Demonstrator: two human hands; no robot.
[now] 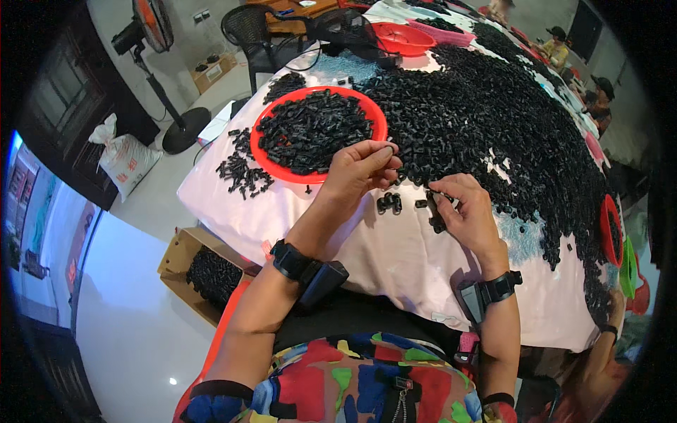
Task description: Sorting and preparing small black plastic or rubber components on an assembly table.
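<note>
My left hand point(363, 169) is raised beside the right rim of a red basin point(386, 127). Its fingers are curled in a pinch, and whatever they hold, if anything, is too small to make out. Small black plastic pieces point(314, 130) fill the basin. My right hand point(467, 211) is low over the pale pink cloth, thumb and fingers closing round a small black plastic piece point(436, 223). A few loose black pieces point(389, 204) lie on the cloth between my hands. Just beyond them spreads a large heap of similar pieces point(451, 113).
A cardboard box of black pieces point(169, 262) stands low at the left. Another small pile point(243, 173) lies left of the basin. More basins point(405, 39) sit at the far end. A person's arm point(612, 331) reaches in at the right edge; a standing fan point(151, 77) is far left.
</note>
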